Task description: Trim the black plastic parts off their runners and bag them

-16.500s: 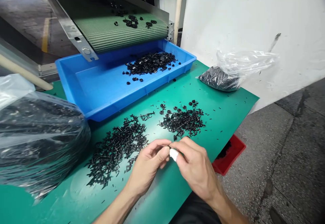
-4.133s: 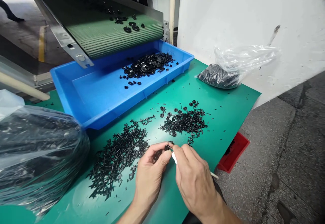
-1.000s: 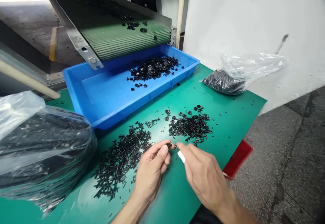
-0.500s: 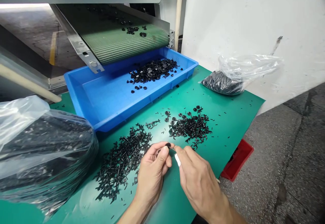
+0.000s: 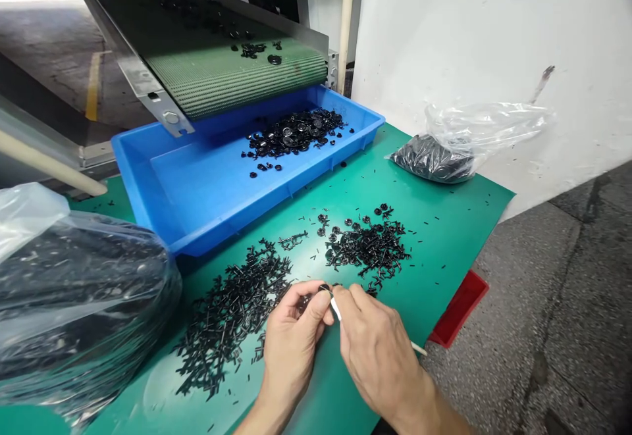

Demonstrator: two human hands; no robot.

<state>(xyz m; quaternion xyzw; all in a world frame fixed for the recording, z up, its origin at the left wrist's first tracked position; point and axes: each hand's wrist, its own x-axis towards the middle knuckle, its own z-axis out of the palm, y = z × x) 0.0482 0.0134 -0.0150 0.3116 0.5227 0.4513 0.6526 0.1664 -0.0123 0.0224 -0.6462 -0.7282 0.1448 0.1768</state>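
My left hand (image 5: 296, 333) pinches a small round black plastic part (image 5: 323, 287) between thumb and forefinger. My right hand (image 5: 372, 343) is closed around a slim tool with a white section (image 5: 336, 308); a pale thin end (image 5: 419, 349) pokes out past the hand's right side. The tool's tip meets the black part or lies right beside it, mostly covered by fingers. Left of my hands spreads a heap of black branched plastic pieces (image 5: 222, 326). Beyond my right hand lies another pile of black pieces (image 5: 372, 247), with several round ones at its far side.
A blue tray (image 5: 197, 221) holding black round parts stands beneath a green conveyor belt (image 5: 237, 83) carrying more. A large clear bag (image 5: 83, 297) of black parts sits left, a smaller bag (image 5: 439, 158) back right. Below the green table (image 5: 434, 237) edge is a red bin (image 5: 461, 310).
The right hand has moved slightly left and turned, bringing the tool closer against the black part. Its pale rear end now shows more. The view has shifted a little.
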